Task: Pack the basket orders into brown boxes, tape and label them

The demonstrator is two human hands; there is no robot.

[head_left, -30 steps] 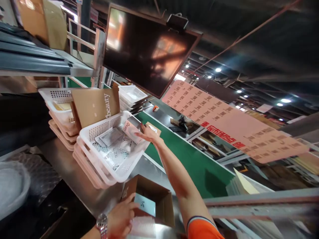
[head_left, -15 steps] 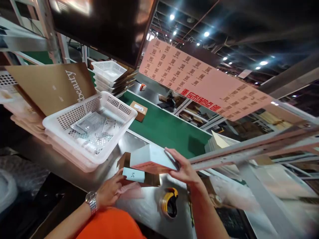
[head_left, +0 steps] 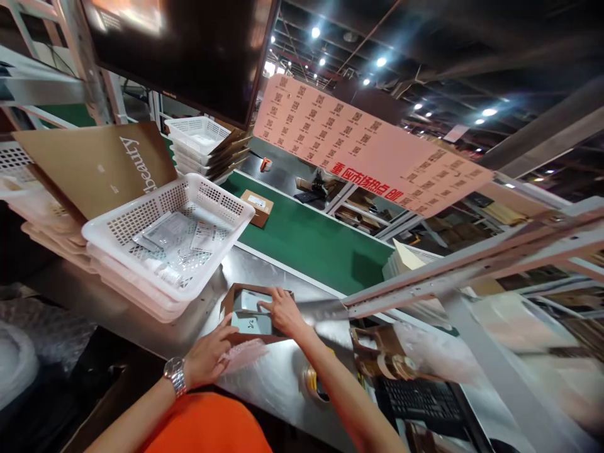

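Observation:
A small open cardboard carton (head_left: pixel 229 305) stands on the metal bench in front of me. Inside lie a white box (head_left: pixel 250 301) and, nearer to me, a pale blue box (head_left: pixel 250 324) with dark marks on top. My right hand (head_left: pixel 285 314) reaches over the carton's right side, its bent fingers on the white box. My left hand (head_left: pixel 210 355) is at the near left corner, fingertips against the carton. Its lower fingers are closed on a pink sheet of bubble wrap (head_left: pixel 248 357), which hangs out beside the carton.
A white perforated basket (head_left: pixel 214 277) with bagged items tops a stack at left. Beyond runs a green conveyor (head_left: pixel 311 242) carrying a cardboard parcel (head_left: pixel 259 217). My right forearm partly covers a yellow tape roll (head_left: pixel 311 380). A keyboard (head_left: pixel 425 399) lies at right, below a metal frame.
My right hand has lowered the white box from above the carton into it, moving left and down. The left hand stays near the carton's corner. The view has shifted slightly.

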